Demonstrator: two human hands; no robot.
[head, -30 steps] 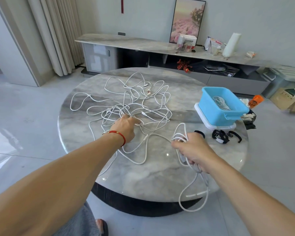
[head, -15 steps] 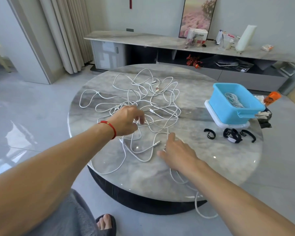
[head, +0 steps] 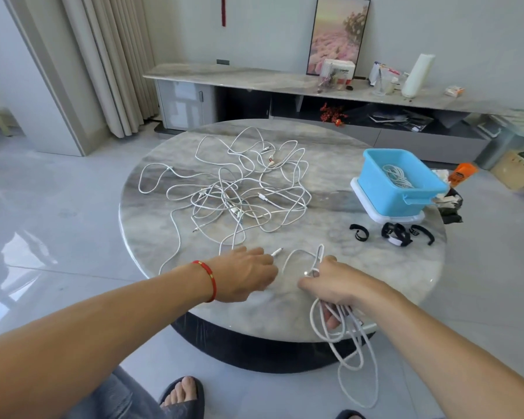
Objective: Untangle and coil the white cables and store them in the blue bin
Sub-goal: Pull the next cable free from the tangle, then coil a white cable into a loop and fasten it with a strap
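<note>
White cables (head: 239, 195) sprawled in a loose tangle across the middle of the round marble surface (head: 360, 267), well beyond both hands. Right hand (head: 333, 287) at the near edge, grip curled round a bundle of cable loops (head: 350, 337); loops dangling below the rim toward the floor, one short loop sticking up past the knuckles. Left hand (head: 245, 275), red string bracelet (head: 208, 278) at the wrist, resting just left of it, fingers loosely bent near a cable plug (head: 276, 252); whether touching it, cannot tell. Blue bin (head: 403, 184) far right on a white lid (head: 387, 217), one coiled cable (head: 395, 175) already inside. Black straps (head: 390, 234) lying just in front of the bin.
</note>
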